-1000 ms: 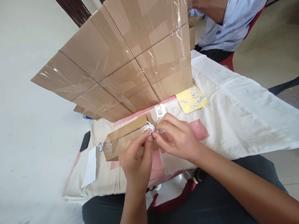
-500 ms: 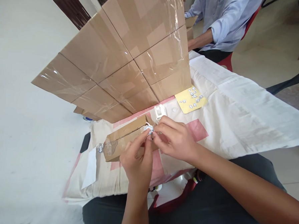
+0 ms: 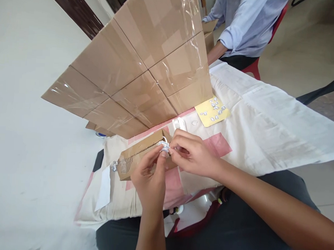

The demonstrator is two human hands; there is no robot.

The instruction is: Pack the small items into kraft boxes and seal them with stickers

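Between thumb and forefinger, my left hand [image 3: 150, 172] pinches a small white piece with bluish outlines [image 3: 164, 146], too small to name surely. A thin white strand curves up from it. My right hand [image 3: 195, 153] is closed at the right edge of the same piece, fingertips pressed together; what they grip is hidden. Both hands are just over the near right end of a brown cardboard box [image 3: 139, 153] lying on the cloth. Behind my right fingers lies a white plastic object [image 3: 179, 123], partly covered.
A tall taped cardboard panel [image 3: 136, 75] stands behind the box. To the right lies a yellow card [image 3: 209, 119] bearing several small outlined white pieces. A white paper strip [image 3: 104, 189] and a black flat object [image 3: 98, 160] lie left. Another person's arm [image 3: 218, 51] shows beyond the panel.
Both hands have shifted slightly left with the white piece. My left thumb is a little lower on it, and more of the curved white strand shows. The view has also shifted slightly.
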